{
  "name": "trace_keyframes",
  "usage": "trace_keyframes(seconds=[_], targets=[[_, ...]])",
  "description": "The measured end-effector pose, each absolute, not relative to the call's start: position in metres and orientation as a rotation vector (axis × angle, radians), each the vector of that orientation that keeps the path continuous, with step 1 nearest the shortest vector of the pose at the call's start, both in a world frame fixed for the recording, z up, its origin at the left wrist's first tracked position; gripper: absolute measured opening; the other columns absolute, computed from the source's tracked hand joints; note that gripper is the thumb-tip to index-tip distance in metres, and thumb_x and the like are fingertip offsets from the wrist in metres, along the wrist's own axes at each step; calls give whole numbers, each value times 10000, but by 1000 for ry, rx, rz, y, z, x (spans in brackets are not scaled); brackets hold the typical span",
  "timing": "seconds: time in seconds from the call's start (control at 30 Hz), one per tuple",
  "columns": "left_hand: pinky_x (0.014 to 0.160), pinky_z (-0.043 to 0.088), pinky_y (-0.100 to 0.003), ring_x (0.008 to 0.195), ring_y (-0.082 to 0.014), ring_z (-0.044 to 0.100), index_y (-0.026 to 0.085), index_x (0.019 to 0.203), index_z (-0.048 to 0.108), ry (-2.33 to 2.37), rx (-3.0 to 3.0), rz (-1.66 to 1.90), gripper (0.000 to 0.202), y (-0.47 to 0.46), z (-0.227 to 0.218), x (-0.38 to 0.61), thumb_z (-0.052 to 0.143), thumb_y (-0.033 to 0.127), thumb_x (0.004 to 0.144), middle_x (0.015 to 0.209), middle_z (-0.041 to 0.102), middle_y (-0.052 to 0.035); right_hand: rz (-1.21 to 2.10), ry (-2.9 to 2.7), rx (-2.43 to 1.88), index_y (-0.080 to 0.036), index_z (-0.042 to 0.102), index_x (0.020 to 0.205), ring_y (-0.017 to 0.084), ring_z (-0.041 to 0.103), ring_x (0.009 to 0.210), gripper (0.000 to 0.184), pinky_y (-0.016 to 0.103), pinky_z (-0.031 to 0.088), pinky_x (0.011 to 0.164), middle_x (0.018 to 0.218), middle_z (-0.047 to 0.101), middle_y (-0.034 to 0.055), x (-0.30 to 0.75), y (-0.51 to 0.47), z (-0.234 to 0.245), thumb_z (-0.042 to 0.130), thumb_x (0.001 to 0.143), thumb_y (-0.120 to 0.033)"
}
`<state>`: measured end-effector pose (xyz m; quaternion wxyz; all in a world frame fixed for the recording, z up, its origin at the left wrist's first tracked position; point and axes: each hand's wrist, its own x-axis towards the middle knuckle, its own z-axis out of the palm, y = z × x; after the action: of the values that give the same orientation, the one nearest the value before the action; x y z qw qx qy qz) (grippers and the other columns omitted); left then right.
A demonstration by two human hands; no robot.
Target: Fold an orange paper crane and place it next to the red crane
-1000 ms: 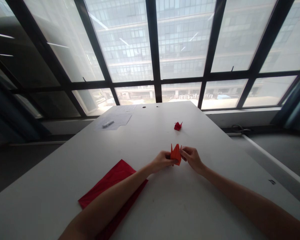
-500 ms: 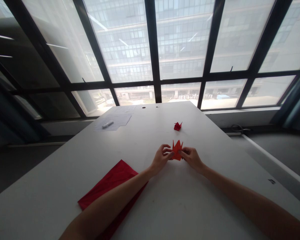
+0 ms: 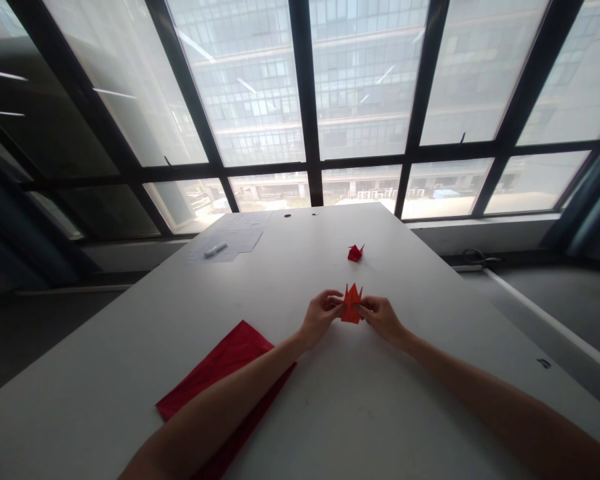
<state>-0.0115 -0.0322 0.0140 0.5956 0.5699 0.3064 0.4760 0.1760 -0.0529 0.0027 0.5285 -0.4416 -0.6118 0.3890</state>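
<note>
Pinching from both sides was seen just below the middle of the frame: an orange-red origami figure (image 3: pixel 351 307) was held between the left fingers (image 3: pixel 333 302) and the right fingers (image 3: pixel 367 307), both closed narrowly on its lower body, while two sharp points stood upright above them. It was judged very light, stiff only along its creases and easily crushed, so it was best taken by the folded body with gentle pressure, not by the thin points. The paper looked matte and thin, its faces meeting in crisp folds. Both forearms were extended from the bottom of the frame over a white counter (image 3: pixel 330 427). Farther up, a small red origami figure (image 3: pixel 355 253) was set well apart from the hands. A flat red paper sheet (image 3: pixel 220 360) was laid at lower left, partly hidden by the left forearm (image 3: pixel 220 400). At upper left of the counter, pale papers (image 3: pixel 225 241) were topped by a white pen (image 3: pixel 215 250).
</note>
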Motion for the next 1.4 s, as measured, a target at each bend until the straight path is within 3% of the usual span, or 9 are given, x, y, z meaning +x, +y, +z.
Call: trace_keyframes(seconds=[0.13,0.37,0.67,0.83,1.0,1.1,1.2,1.33,1.4], targets=[[729,524,-290,795,-193,671,140,1045,649,725,1334,1117,472,-32,14,-12,846,388,695,845,716,-70,943,-1461,-1037,-123,737,808,165,564,623,341,282,442,607,699,686,48,175,-53,4,682,779,-459],[793,510,-303,863,-220,675,102,995,753,704,1395,955,442,-35,18,-11,812,443,721,973,737,-121,956,-1484,-1052,-135,744,797,199,612,682,379,297,480,640,726,705,65,176,-53,0,680,770,-508],[674,475,-256,735,-176,646,99,916,772,762,1399,911,446,-31,16,-14,810,490,706,878,738,-102,925,-1454,-1092,-139,686,661,127,465,536,402,236,338,485,561,568,12,175,-56,7,643,799,-514],[717,519,-295,739,-198,665,88,865,765,773,1321,942,477,-34,19,-13,799,533,699,855,738,-112,978,-1512,-1097,-136,699,715,123,459,536,427,235,322,485,590,581,9,175,-55,8,612,814,-542],[770,534,-316,808,-219,685,90,954,754,739,1301,930,475,-34,21,-12,787,508,731,926,740,-127,942,-1521,-1111,-148,626,587,123,458,522,461,238,318,490,532,534,-1,176,-52,1,604,825,-541],[756,524,-294,837,-218,684,98,1013,743,751,1342,911,472,-34,20,-12,798,474,732,975,737,-131,895,-1490,-1127,-148,646,617,128,469,522,460,239,324,484,537,544,2,177,-51,0,592,837,-549],[707,508,-274,787,-207,675,95,926,752,791,1351,950,443,-34,19,-12,823,467,696,903,740,-120,908,-1485,-1135,-142,669,633,135,499,529,494,241,348,489,559,586,18,177,-52,1,570,849,-576],[693,504,-273,755,-197,666,99,890,748,811,1341,997,435,-34,18,-12,837,467,675,861,735,-104,1042,-1526,-1071,-122,744,810,152,566,598,409,248,405,547,692,685,45,177,-51,-1,681,789,-525],[732,519,-293,803,-210,675,103,943,742,775,1336,983,441,-34,18,-12,810,472,713,913,735,-112,1048,-1506,-1068,-115,743,802,159,574,614,384,255,416,563,699,690,50,177,-51,-3,715,763,-496]])
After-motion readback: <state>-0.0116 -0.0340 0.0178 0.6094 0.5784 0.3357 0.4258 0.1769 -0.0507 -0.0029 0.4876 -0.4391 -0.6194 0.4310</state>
